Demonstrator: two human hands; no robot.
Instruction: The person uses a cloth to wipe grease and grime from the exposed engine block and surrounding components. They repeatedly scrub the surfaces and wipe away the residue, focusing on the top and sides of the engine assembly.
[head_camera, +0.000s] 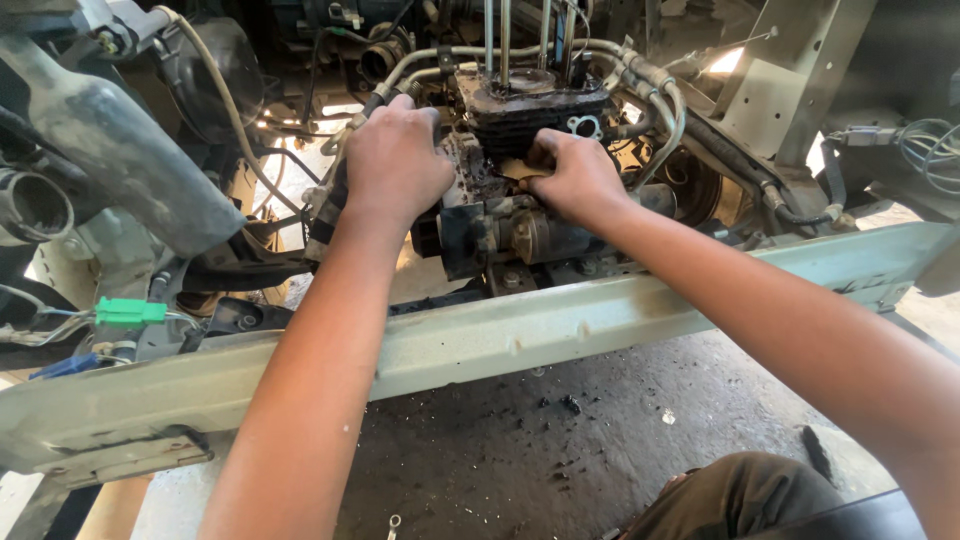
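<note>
Gripping the left flank of a grimy engine block (500, 190), the left hand (395, 165) has its fingers curled over the top edge, close beside a bundle of pale hoses (440, 60) that arch across the engine. The right hand (572, 178) is pressed against the front of the same block, fingers bent and closed down onto a tan, flat piece (520, 168) that may be a gasket or a scrap of card; the view is too dim there to tell which. Just above that hand sits a dark finned cylinder (535, 115) with 4 thin metal rods (505, 40) rising out of its top. Below both hands a small dark motor-like unit (520, 238) hangs off the block. Both forearms reach over a pale green chassis rail (560, 325) that runs slantwise across the view. Further left, a bright green plastic connector (130, 311) sits among loose wires, with a large grey pipe (120, 150) above it. Under the rail lies a stained concrete floor (520, 450) scattered with black grit, and the person's brown trouser knee (740, 495) shows at the lower right.
</note>
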